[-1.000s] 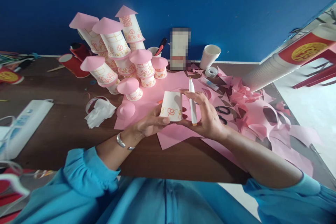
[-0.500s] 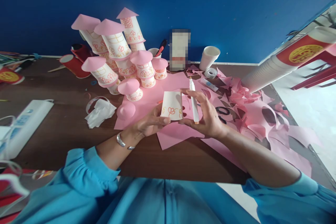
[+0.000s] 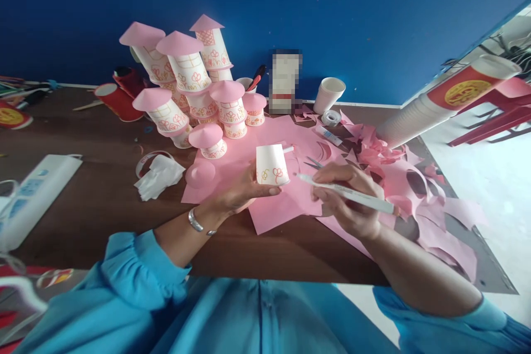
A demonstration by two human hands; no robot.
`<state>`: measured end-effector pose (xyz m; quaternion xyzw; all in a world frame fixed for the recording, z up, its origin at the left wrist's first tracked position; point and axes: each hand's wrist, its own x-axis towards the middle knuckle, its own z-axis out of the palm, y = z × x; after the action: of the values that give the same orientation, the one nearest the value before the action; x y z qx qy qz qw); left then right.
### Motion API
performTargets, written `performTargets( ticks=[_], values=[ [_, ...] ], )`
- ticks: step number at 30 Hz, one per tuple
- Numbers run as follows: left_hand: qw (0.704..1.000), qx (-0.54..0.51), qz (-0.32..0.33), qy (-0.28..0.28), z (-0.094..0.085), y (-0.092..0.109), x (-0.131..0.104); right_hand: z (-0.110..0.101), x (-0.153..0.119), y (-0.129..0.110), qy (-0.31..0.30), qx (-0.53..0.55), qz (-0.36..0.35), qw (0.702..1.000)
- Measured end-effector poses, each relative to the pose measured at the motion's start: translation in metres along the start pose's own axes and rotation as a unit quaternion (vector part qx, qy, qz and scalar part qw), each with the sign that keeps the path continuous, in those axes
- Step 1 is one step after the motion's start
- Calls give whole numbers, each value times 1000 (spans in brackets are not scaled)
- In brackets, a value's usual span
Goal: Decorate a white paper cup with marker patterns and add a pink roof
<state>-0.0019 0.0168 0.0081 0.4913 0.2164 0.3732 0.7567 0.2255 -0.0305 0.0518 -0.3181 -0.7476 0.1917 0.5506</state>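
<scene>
A small white paper cup (image 3: 271, 163) with orange and yellow flowers drawn along its lower edge is held by my left hand (image 3: 244, 191), fingers behind it and thumb below. To its right, my right hand (image 3: 352, 199) pinches a white marker (image 3: 357, 195), whose tip points left at the cup without touching it. Pink paper (image 3: 269, 213) lies under both hands. Behind and to the left stand several decorated cup towers (image 3: 191, 72) with pink cone roofs. A loose pink cone (image 3: 200, 175) rests on the paper.
Pink scraps (image 3: 409, 182) and a slanted stack of cups (image 3: 431, 105) are at the right. A white cup (image 3: 329, 94), tape roll (image 3: 331, 117) and glue tube (image 3: 329, 135) stand near the wall. Crumpled tissue (image 3: 160, 177), red cups (image 3: 118, 102) and a power strip (image 3: 41, 199) are left.
My right hand has come off the cup and moved right, turning the marker from upright to nearly level with its tip leftward. The cup has turned in my left hand, showing different flowers.
</scene>
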Motion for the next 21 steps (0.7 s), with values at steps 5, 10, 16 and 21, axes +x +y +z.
performTargets(
  ticks=[5, 10, 16, 21],
  values=[
    [999, 33, 1, -5, -5, -9, -1, 13, -10, -14, -6, -47, -5, 999],
    [999, 38, -27, -16, -5, -10, -2, 21, -12, -9, -33, -60, -48, 996],
    [997, 43, -60, -15, 3, 0, -2, 22, -16, 0, -48, -58, -66, 995],
    [997, 40, -73, -3, 0, -4, -2, 19, -15, 1, -48, -62, -57, 995]
  ],
)
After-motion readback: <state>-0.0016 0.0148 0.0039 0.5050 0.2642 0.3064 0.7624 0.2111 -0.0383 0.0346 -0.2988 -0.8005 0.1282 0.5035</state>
